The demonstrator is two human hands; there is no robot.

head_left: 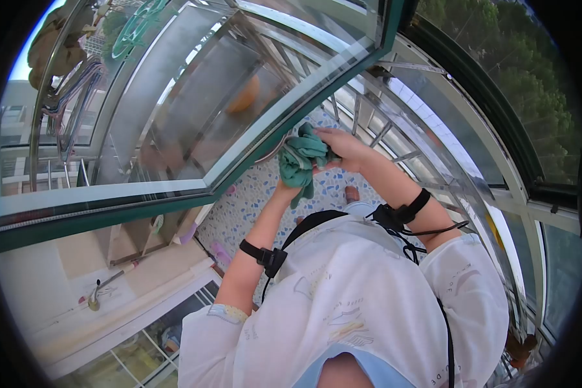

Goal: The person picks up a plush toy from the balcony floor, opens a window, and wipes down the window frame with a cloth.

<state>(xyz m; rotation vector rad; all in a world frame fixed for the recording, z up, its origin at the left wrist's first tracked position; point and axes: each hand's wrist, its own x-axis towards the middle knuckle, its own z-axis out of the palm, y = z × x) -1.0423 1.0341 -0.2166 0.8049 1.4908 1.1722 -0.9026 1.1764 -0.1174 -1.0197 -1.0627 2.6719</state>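
Note:
A crumpled green cloth (299,157) is bunched up in front of my body, above the speckled floor. My left hand (290,186) is mostly hidden beneath the cloth, which drapes over it. My right hand (343,149) is at the cloth's right side, its fingers closed on the fabric. Close to the cloth, on the upper left, is the open window pane (194,123) with a dark green frame (239,154).
A metal railing (394,123) curves along the right side. Trees (504,58) show through the upper right opening. A pale ledge (110,310) lies at lower left, with a door handle-like fitting (94,301). A green hanger (136,29) hangs at upper left.

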